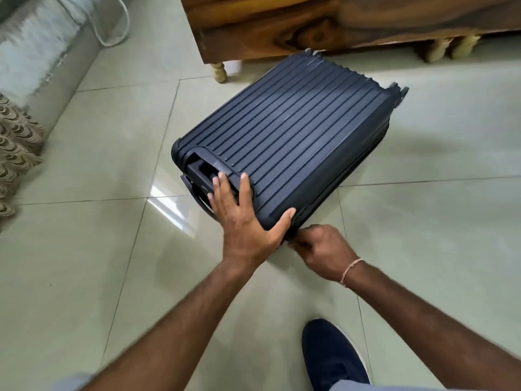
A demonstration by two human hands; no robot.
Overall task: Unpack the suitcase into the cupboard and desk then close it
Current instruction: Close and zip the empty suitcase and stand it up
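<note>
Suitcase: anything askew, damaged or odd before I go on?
Nothing stands out. The suitcase lies flat and closed on the floor tiles, shell unmarked. The left hand presses its near corner; the right hand pinches something at the side seam, hidden from view.

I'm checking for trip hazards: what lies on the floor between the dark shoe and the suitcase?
In the head view, only bare tiled floor lies between the shoe and the suitcase; the right hand and its forearm cross above it.
</note>
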